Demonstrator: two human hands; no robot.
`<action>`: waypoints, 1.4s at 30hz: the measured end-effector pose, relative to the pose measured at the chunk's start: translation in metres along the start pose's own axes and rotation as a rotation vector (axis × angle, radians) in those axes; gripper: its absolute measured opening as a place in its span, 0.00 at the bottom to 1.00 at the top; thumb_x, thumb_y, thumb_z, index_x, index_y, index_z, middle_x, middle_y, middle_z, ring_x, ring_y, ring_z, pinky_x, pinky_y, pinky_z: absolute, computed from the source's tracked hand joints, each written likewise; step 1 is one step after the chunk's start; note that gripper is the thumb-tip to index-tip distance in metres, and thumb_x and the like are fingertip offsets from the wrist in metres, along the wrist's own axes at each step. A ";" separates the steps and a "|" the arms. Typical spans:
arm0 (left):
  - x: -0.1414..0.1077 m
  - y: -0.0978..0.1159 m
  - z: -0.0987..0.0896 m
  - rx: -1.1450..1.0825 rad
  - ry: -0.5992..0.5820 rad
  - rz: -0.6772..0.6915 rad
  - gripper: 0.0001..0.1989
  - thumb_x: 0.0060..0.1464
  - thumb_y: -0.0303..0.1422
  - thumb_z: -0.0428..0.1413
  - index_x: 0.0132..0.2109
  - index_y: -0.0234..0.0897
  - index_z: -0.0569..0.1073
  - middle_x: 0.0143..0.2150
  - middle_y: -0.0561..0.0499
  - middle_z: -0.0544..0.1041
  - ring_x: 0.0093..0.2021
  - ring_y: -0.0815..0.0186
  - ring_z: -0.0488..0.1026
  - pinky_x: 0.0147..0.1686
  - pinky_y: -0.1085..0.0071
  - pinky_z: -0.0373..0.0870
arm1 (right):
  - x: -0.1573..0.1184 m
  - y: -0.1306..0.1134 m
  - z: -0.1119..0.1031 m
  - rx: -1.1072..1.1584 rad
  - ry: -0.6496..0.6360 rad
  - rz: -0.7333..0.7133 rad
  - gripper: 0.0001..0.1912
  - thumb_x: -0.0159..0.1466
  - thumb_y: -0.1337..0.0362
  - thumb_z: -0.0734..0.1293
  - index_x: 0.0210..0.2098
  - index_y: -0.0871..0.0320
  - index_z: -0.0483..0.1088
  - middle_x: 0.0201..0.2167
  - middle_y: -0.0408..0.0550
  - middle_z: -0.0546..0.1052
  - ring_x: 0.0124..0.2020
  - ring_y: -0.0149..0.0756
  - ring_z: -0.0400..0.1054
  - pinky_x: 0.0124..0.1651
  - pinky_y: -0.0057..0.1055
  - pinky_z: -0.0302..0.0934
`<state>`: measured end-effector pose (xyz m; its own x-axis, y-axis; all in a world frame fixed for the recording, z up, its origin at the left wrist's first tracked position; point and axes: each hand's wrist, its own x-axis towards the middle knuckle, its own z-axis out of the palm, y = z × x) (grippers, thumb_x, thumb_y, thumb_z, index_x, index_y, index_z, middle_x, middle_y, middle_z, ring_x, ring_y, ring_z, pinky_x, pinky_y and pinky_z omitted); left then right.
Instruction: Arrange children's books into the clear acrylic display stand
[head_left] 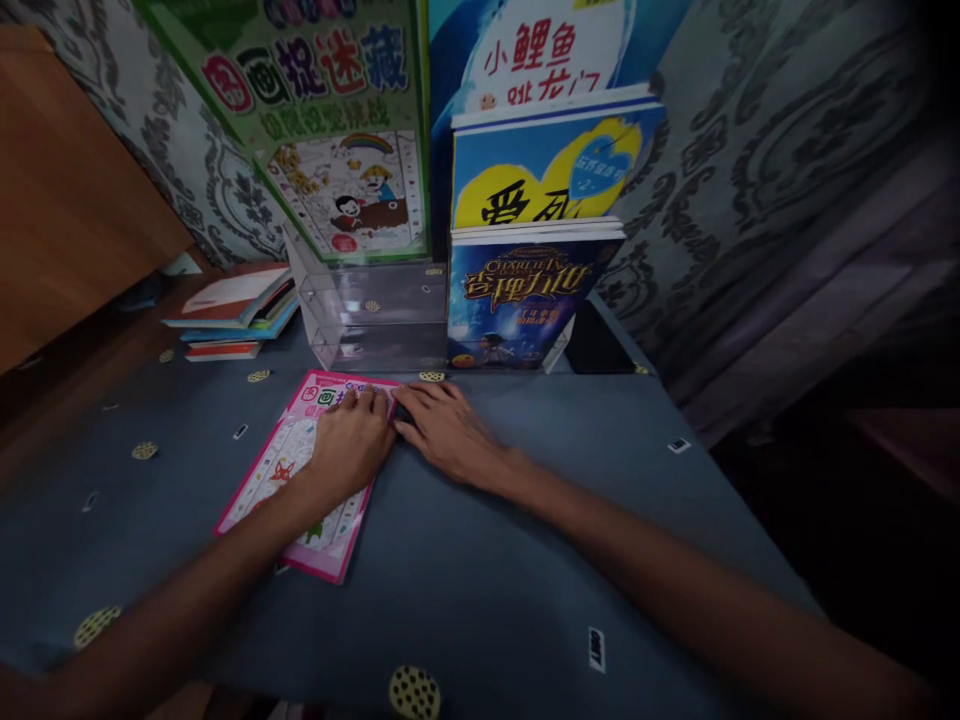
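Note:
A thin pink-bordered picture book [262,480] lies at a slant on the table, its cover printed with Chinese characters and line drawings. My left hand [351,440] rests palm down on the upper right part of the cover, its fingers slightly bent and side by side. At the book's top right corner, the outstretched fingertips of my right hand [448,430] touch the edge, the thumb apart from the fingers. Most of that hand lies on the tablecloth. Part of the book's title is hidden under my left hand.
A clear stand [375,345] holds a green book [337,110], a blue book with yellow hearts [487,165] and a dark blue book [517,310]. Left of it is a book stack [232,305]. A black flat object [600,345] lies behind right. The grey table [525,580] ends at right.

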<state>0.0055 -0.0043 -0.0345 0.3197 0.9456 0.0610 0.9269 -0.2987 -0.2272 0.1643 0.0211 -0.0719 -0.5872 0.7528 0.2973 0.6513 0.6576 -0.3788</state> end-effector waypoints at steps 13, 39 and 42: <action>-0.097 -0.075 0.000 -0.451 -0.097 0.414 0.31 0.63 0.52 0.55 0.66 0.41 0.68 0.73 0.41 0.62 0.73 0.54 0.57 0.70 0.52 0.59 | -0.002 0.012 0.013 0.072 0.014 -0.030 0.22 0.75 0.55 0.59 0.62 0.58 0.68 0.64 0.58 0.73 0.67 0.52 0.61 0.67 0.52 0.49; -0.141 -0.085 0.021 -0.643 0.027 0.331 0.23 0.67 0.47 0.52 0.63 0.44 0.74 0.67 0.46 0.72 0.69 0.53 0.65 0.72 0.47 0.52 | -0.070 -0.069 0.011 0.321 -0.060 -0.169 0.22 0.74 0.63 0.57 0.65 0.59 0.66 0.60 0.56 0.75 0.62 0.44 0.65 0.65 0.51 0.58; -0.142 -0.085 0.021 -0.665 0.010 0.323 0.23 0.67 0.47 0.51 0.63 0.45 0.73 0.68 0.47 0.71 0.70 0.54 0.64 0.72 0.47 0.50 | -0.077 -0.079 0.012 0.436 -0.082 -0.182 0.23 0.74 0.66 0.57 0.66 0.57 0.64 0.59 0.55 0.74 0.60 0.43 0.65 0.64 0.51 0.60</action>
<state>-0.1227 -0.1104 -0.0445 0.5955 0.7970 0.1008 0.7085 -0.5802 0.4018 0.1527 -0.0895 -0.0752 -0.7204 0.6106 0.3289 0.2824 0.6914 -0.6649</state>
